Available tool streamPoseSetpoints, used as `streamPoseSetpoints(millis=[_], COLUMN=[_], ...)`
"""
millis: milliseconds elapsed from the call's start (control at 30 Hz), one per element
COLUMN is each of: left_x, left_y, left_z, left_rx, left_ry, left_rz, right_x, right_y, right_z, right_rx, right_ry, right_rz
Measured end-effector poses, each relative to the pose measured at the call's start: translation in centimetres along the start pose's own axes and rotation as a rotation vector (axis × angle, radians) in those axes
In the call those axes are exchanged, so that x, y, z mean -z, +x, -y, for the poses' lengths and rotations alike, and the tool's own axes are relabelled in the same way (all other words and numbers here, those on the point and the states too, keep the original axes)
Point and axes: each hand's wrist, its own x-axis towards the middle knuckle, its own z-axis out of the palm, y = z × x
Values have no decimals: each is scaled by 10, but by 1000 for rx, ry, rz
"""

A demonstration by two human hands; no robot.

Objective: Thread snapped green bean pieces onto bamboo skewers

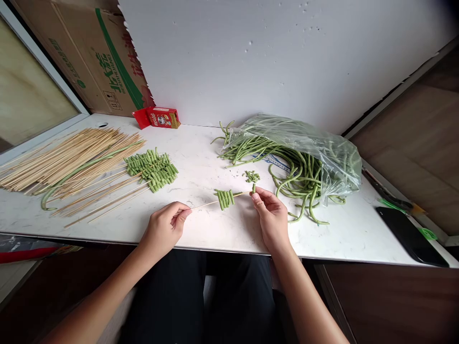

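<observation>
A thin wooden skewer (pixel 205 206) is pinched near one end by my left hand (pixel 168 220). Several short green bean pieces (pixel 224 199) sit side by side across its middle. At the skewer's far tip, my right hand (pixel 270 210) grips another bean piece (pixel 254 188) between thumb and fingers. Whether the tip has pierced that piece is too small to tell. Just beyond my right hand lies a little heap of bean ends (pixel 252 176). To the left, loaded bean skewers (pixel 154 171) rest together, their bare sticks pointing toward the table's near left.
Bare skewers (pixel 79 153) spread over the left side, with one long bean (pixel 86 165) across them. A clear plastic bag (pixel 304 131) of long beans (pixel 287 184) lies right. A red box (pixel 163 118) and a carton (pixel 89 62) stand behind. A black phone (pixel 409 234) lies near the right edge.
</observation>
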Motion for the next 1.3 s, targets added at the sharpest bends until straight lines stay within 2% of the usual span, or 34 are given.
streamPoseSetpoints(millis=[500,933,1300], left_x=[-1,1,2], left_y=[0,1,1], left_z=[5,2,1], left_rx=[-11,5,10], left_ry=[6,27,25], left_rz=[-10,-37,-44], right_x=[0,-1,-1], right_y=[-1,-4,-7], right_z=[0,-1,2], right_rx=[2,88,217], right_ry=[-2,-18,-178], right_rz=[-40,-26,-35])
